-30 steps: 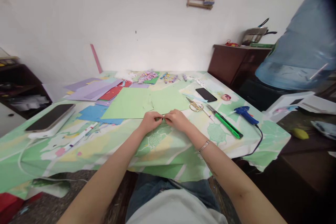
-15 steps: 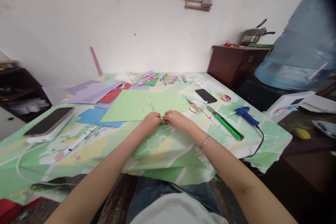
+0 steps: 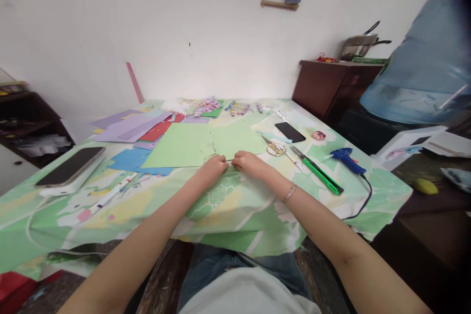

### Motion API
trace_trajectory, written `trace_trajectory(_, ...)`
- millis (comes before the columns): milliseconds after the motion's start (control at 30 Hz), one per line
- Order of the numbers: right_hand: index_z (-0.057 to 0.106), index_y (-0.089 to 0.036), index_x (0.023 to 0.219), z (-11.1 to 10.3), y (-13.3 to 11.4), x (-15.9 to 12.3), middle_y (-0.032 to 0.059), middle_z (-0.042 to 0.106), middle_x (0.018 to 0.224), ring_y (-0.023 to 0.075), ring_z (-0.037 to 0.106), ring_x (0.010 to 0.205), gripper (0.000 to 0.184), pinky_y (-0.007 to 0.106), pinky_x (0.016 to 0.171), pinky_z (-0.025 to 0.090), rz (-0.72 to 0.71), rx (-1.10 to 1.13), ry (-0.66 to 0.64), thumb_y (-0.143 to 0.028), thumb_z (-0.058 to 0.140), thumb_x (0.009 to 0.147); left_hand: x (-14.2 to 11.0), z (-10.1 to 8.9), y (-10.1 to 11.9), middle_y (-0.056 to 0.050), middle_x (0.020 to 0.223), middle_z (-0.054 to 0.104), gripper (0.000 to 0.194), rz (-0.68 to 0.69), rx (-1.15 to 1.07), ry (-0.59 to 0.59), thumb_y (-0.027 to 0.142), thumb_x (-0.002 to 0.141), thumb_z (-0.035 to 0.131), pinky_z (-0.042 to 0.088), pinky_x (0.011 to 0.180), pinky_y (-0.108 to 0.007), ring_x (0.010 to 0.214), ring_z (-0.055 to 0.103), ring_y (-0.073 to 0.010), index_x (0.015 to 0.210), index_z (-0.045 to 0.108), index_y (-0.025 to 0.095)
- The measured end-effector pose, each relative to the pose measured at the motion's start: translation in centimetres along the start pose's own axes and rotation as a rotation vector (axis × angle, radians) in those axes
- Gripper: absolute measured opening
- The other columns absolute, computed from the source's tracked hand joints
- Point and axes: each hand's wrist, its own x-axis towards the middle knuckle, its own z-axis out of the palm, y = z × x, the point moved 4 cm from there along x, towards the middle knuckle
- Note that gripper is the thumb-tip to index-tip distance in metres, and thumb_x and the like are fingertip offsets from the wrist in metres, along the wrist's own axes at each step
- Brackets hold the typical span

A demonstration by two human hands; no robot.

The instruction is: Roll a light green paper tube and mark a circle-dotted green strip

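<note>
Head view. Patterned tablecloth [image 3: 257, 228]: the table is being covered by it. Light green paper [image 3: 176, 144]: being spread flat at the middle, its near edge being partly hidden by both hands. Thin piece [image 3: 229, 163]: being held between the two hands at that edge; its exact form is being obscured by the fingers.

Left hand [image 3: 214, 168]: fingers being bent and drawn together, the thin piece being pinched at the tips. Right hand [image 3: 247, 163]: fingers being curled close together, the other end being pinched; a bracelet [image 3: 289, 194] is being worn at the wrist. The hands are being held just beside each other.

To the left: blue paper [image 3: 127, 159], red paper [image 3: 158, 131] and purple paper [image 3: 134, 126], being partly overlapped by one another or by the green; a marker [image 3: 114, 192]; a phone [image 3: 71, 166], being supported by a white block [image 3: 79, 179].

To the right: gold-handled scissors [image 3: 275, 148], a pen [image 3: 293, 159], a dark phone [image 3: 290, 132], a green utility knife [image 3: 319, 170] and a blue glue gun [image 3: 346, 159], all being borne by the tablecloth.

Toward the wall: pink and purple scraps [image 3: 208, 106], being heaped loosely.
</note>
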Motion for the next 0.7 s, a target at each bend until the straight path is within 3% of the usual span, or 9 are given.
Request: trace_trajectory(700,0.067,-0.013,0.081,-0.7,2.4,-1.9,0.0089,0.063,0.08,0.0154,0.053,0.078,0.021,0.023,0.061,0.03,0.049,0.023,0.037,-0.012,0.047,0.085,1.6,-1.0,0.3,-0.009,0.072,0.06,0.022,0.048,0.065,-0.143,0.005,0.073,0.044,0.035,0.058,-0.027,0.064,0.053,-0.0168,0.067,0.064,0.013)
